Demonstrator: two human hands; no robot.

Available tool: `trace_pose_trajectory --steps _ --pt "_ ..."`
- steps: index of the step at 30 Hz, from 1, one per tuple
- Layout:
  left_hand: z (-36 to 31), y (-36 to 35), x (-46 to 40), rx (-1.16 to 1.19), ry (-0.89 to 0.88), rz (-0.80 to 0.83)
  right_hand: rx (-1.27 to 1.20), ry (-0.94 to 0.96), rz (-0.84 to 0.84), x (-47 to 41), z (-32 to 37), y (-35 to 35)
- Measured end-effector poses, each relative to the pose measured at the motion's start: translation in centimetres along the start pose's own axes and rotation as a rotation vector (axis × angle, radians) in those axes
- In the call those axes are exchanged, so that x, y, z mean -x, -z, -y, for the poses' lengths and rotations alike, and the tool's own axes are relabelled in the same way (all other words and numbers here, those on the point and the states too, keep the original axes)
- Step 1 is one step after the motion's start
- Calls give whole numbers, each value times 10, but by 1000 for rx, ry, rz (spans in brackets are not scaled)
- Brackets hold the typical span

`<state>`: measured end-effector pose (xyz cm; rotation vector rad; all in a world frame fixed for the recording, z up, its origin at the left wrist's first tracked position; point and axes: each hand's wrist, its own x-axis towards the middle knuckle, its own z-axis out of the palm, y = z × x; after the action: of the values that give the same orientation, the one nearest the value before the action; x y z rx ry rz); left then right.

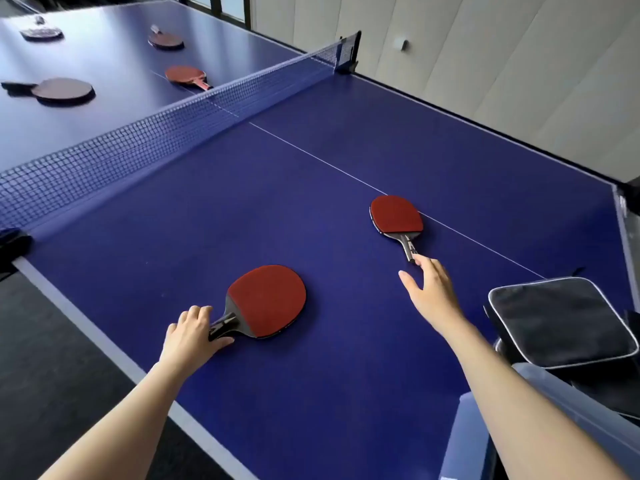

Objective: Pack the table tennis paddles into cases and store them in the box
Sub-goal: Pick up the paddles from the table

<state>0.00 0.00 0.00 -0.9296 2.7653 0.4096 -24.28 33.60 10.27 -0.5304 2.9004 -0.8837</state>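
Two red paddles lie flat on the near half of the blue table. My left hand grips the short black handle of the near paddle. My right hand is stretched out with fingers straight, its fingertips touching the handle end of the far paddle. A black paddle case with a white piped edge lies on top of the translucent box at the right.
The net crosses the table. Beyond it lie several more paddles, among them a dark one at the left and a red one near the net. A wall runs along the right; dark floor lies at the left.
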Motion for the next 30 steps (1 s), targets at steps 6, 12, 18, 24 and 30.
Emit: trace_pose_trajectory --steps 6,12,18,24,30 --pt "1 -5 -9 104 -19 80 29 -59 38 -15 -21 -10" --pt "-25 -14 4 362 -20 46 34 -123 26 -36 -35 -26" --pt "-83 -7 -23 667 43 34 36 -217 -1 -69 -45 -36" --pt "-154 7 -77 939 68 29 44 -329 -40 -109 -65 -47" --pt "-180 -2 -109 1015 125 28 112 -388 -24 -137 -85 -71"
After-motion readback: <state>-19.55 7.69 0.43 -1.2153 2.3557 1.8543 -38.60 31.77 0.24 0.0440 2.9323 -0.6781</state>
